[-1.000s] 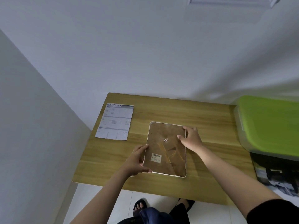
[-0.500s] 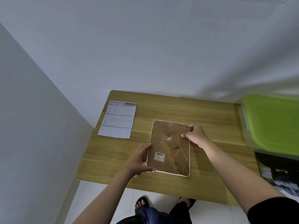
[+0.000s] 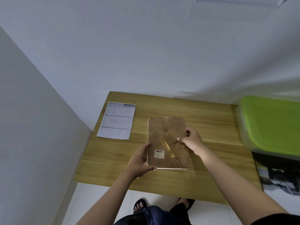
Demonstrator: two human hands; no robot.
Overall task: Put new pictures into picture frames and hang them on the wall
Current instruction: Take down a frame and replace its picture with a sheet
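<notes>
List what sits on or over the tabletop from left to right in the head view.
Specification sheet → left hand → frame backing board → right hand → green-lidded storage box.

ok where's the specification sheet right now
In the head view the specification sheet lies flat on the far left part of the wooden table, left of the picture frame held in both hands.

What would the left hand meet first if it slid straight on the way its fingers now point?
The left hand already grips the picture frame's left edge, fingers pointing right across it. Going on, it would slide over the brown backing and probably meet the right hand at the opposite edge, though depth is unclear.
</notes>
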